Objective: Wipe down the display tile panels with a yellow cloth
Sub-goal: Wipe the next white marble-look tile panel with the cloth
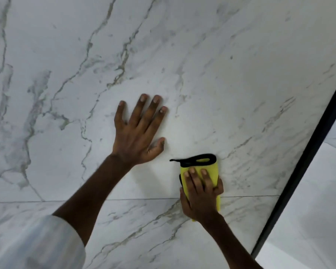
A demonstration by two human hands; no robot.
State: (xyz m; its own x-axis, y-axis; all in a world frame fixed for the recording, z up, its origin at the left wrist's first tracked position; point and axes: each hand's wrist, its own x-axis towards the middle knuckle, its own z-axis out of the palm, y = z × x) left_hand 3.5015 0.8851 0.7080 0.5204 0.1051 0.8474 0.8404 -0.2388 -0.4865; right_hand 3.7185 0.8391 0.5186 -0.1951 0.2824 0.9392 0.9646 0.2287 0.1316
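**Against the marble panel: one hand braced, one on the cloth**

Across the white, grey-veined tile panel [211, 78] both bare hands are pressed flat. The left hand [138, 133] lies wide open on the tile, fingers spread and pointing up, thumb out to the side, holding nothing; a pale sleeve [39, 243] covers its upper arm at the lower left. Just to the right of it and lower, the right hand [200, 193] presses the yellow cloth [211, 167] against the panel, three fingers laid over the front and the thumb curled round its right edge. The cloth is folded (its black trim [196, 159] loops out at the top, above the fingertips) and it sits across a thin horizontal joint [140, 199] between two tiles. The two hands are near each other but apart. A dark frame strip [306, 162] runs diagonally along the panel's right edge, with another pale surface [318, 220] beyond it.
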